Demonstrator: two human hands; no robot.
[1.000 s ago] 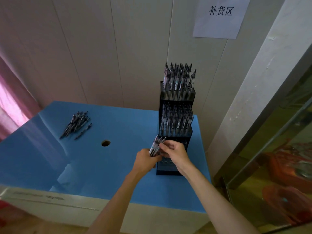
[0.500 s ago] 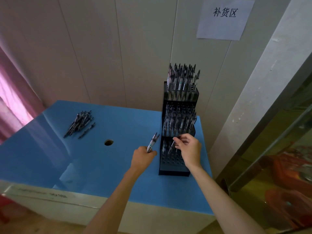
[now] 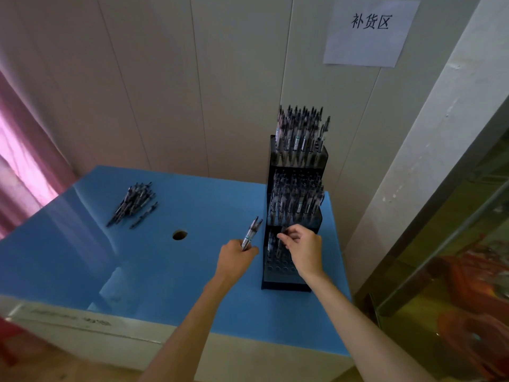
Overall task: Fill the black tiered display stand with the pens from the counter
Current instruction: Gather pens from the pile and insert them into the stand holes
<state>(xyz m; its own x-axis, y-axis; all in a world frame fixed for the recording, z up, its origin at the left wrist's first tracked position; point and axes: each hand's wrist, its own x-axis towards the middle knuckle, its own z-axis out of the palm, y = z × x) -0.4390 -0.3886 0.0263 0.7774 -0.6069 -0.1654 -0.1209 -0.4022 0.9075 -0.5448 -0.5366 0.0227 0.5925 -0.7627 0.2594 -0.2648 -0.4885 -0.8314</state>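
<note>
The black tiered display stand (image 3: 286,283) stands at the right of the blue counter (image 3: 154,271), against the wall. Its top and middle tiers are packed with pens; the lowest tier holds a few pens at its back. My left hand (image 3: 234,260) grips a small bundle of pens (image 3: 252,232) pointing up, just left of the stand. My right hand (image 3: 304,250) pinches the top of a single pen (image 3: 280,244) standing in the lowest tier. A loose pile of pens (image 3: 133,204) lies on the counter's far left.
A round hole (image 3: 179,234) sits in the counter between the pile and the stand. A paper sign (image 3: 369,33) hangs on the panelled wall. A pink curtain (image 3: 24,166) is at the left, a glass panel (image 3: 454,271) at the right.
My right hand took one pen from the bundle and carried it right into the lowest tier. My left hand stayed beside the stand with fewer pens in it.
</note>
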